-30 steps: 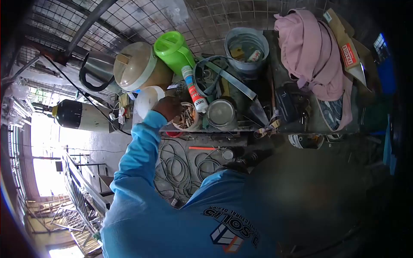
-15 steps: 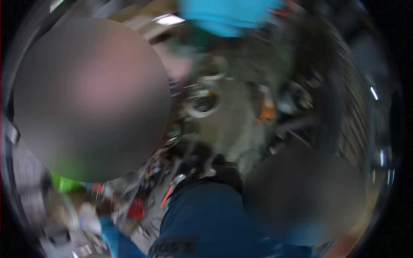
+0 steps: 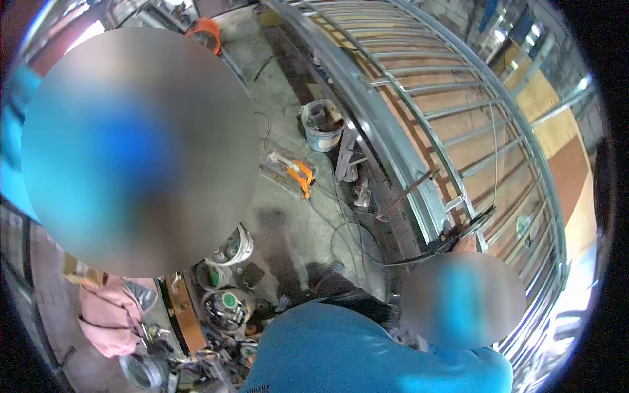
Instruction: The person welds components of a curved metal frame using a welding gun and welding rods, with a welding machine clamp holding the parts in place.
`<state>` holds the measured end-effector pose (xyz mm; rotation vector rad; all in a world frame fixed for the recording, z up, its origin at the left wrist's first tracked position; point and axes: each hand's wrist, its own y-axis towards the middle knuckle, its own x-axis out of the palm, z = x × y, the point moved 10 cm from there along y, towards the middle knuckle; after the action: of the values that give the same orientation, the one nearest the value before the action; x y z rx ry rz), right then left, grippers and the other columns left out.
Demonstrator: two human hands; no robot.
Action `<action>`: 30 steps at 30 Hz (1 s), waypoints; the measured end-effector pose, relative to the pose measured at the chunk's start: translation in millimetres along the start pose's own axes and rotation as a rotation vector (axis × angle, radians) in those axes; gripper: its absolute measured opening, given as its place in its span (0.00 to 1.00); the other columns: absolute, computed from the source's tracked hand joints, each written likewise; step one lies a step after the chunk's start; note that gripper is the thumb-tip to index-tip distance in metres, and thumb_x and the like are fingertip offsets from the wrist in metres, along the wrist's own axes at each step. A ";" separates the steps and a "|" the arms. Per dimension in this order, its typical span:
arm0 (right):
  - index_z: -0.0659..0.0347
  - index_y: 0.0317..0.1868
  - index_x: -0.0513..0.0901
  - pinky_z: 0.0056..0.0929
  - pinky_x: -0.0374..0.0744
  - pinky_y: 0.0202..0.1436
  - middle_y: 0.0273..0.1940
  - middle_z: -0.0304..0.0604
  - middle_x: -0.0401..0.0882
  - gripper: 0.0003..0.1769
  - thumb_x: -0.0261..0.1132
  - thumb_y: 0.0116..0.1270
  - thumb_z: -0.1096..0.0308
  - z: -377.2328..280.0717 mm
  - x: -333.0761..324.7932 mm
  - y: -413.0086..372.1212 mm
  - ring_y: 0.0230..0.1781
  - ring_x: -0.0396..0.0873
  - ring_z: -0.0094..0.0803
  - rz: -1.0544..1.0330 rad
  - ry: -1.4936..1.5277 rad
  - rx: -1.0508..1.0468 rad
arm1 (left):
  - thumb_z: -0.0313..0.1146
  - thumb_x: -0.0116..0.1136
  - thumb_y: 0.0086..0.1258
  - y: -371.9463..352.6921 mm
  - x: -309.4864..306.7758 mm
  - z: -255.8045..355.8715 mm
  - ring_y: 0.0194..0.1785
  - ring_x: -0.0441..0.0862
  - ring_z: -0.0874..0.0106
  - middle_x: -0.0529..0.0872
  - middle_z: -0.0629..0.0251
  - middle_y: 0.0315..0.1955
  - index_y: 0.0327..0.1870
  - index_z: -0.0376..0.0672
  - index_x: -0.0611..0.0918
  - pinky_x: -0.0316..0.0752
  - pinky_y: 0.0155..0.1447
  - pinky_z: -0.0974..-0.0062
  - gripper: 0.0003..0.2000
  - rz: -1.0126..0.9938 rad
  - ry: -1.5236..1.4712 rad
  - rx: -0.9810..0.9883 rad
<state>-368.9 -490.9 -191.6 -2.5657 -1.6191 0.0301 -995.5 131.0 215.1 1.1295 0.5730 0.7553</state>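
My right hand (image 3: 465, 243) is at the inner edge of a large metal barred frame (image 3: 430, 115), partly covered by a blurred patch. Its fingers are closed round a dark, slim tool (image 3: 483, 217) whose exact kind I cannot make out. From that spot a black cable (image 3: 407, 260) hangs in a curve towards the floor. A thin brownish rod (image 3: 411, 190) slants across the frame's edge just beyond the hand. My left hand is out of view.
On the floor stand a bucket (image 3: 323, 141) with things in it and an orange-handled tool (image 3: 301, 178). More buckets (image 3: 245, 247), a pink cloth (image 3: 108, 313) and loose tools crowd the lower left. An orange bucket (image 3: 208, 34) is farther back. A blue-clothed person (image 3: 14, 154) shows at left.
The view has swung round to the barred frame, and the earlier frame is heavily smeared. A blue-sleeved arm reaching to the lower left has gone from view. My right hand now shows at the frame.
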 end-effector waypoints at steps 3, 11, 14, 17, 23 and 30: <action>0.62 0.42 0.78 0.36 0.79 0.34 0.32 0.45 0.80 0.18 0.63 0.78 0.54 7.1 -8.0 -6.0 0.29 0.80 0.36 0.018 -0.279 -0.191 | 0.40 0.69 0.70 -38.9 119.6 55.1 0.31 0.83 0.68 0.86 0.60 0.29 0.53 0.43 0.85 0.82 0.35 0.67 0.16 -0.314 0.069 -0.215; 0.66 0.49 0.81 0.29 0.79 0.40 0.36 0.39 0.84 0.12 0.68 0.75 0.65 -28.9 15.7 -56.3 0.35 0.80 0.27 0.087 -0.259 -0.169 | 0.24 0.65 0.72 -231.0 355.2 353.2 0.40 0.87 0.67 0.86 0.57 0.36 0.57 0.38 0.71 0.84 0.45 0.73 0.17 -1.197 -1.218 -0.358; 0.65 0.48 0.80 0.27 0.80 0.36 0.36 0.39 0.83 0.09 0.67 0.75 0.69 -53.6 29.2 -70.9 0.32 0.81 0.25 0.105 -0.099 -0.098 | 0.28 0.61 0.74 -320.0 401.8 448.0 0.42 0.90 0.66 0.89 0.55 0.40 0.47 0.37 0.77 0.83 0.43 0.72 0.08 -1.525 -1.223 -0.035; 0.65 0.47 0.79 0.28 0.81 0.34 0.37 0.40 0.83 0.09 0.67 0.75 0.68 -40.7 31.4 -69.5 0.30 0.82 0.26 0.036 0.050 -0.035 | 0.28 0.62 0.73 -386.7 419.2 530.3 0.38 0.87 0.72 0.89 0.60 0.36 0.46 0.37 0.78 0.81 0.41 0.74 0.07 -1.572 -1.176 0.490; 0.66 0.51 0.81 0.24 0.76 0.47 0.43 0.37 0.82 0.13 0.69 0.71 0.68 -3.1 -8.8 -74.8 0.42 0.77 0.24 0.235 -0.035 -0.127 | 0.28 0.60 0.75 -506.5 470.1 633.6 0.40 0.86 0.77 0.90 0.60 0.42 0.50 0.34 0.83 0.79 0.41 0.77 0.09 -2.081 -1.337 0.039; 0.65 0.55 0.80 0.25 0.76 0.39 0.40 0.36 0.80 0.19 0.68 0.72 0.61 -18.1 -14.7 -89.2 0.36 0.76 0.23 0.354 -0.095 -0.122 | 0.32 0.58 0.78 -574.5 523.2 678.4 0.43 0.88 0.73 0.90 0.59 0.45 0.61 0.35 0.82 0.81 0.42 0.75 0.16 -2.179 -1.318 0.042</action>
<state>-454.0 -467.5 -165.2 -2.9547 -1.2056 0.0848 -26.5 9.8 -117.1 0.2747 0.3148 -1.7557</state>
